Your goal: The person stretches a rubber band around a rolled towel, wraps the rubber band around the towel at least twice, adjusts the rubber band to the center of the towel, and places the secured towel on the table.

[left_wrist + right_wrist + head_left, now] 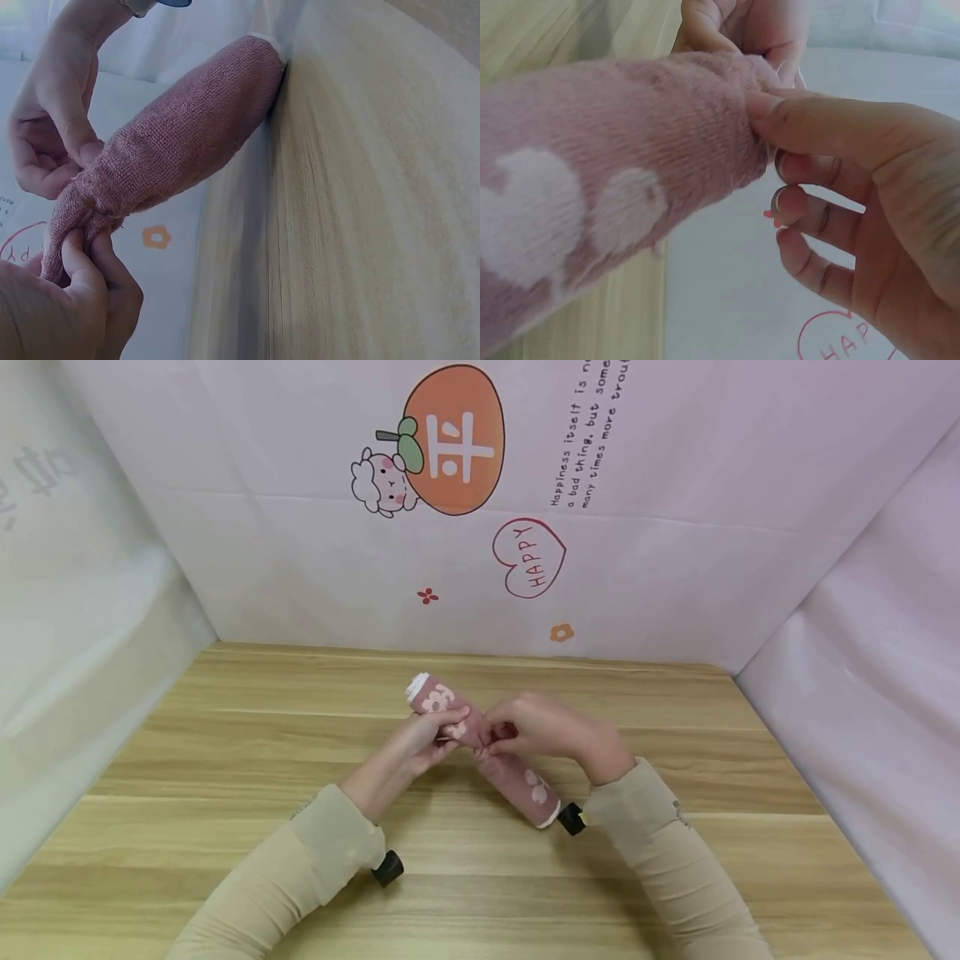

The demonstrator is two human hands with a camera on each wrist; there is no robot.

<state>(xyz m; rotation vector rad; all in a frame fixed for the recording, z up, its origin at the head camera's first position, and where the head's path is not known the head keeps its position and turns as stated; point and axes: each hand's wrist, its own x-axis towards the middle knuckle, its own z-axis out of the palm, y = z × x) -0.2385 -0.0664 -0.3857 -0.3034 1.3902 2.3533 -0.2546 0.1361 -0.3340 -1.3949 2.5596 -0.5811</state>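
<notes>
A rolled pink towel (517, 783) with white flower prints and white ends lies slantwise between the two hands, narrowed at its middle. My left hand (426, 739) grips the roll left of the middle, thumb on top and fingers beneath. My right hand (536, 727) pinches the towel at the narrowed middle between thumb and index finger. In the left wrist view the towel (187, 124) is bunched and creased where the fingers meet it. The right wrist view shows the right thumb pressed on the towel (630, 135), with the other fingers loosely curled beside it.
The wooden tabletop (262, 777) spreads under both arms. A white printed cloth (300, 568) hangs behind, with more white cloth at the left and right sides. A black wrist camera piece (387, 868) is below the left sleeve, another (572, 818) beside the right sleeve.
</notes>
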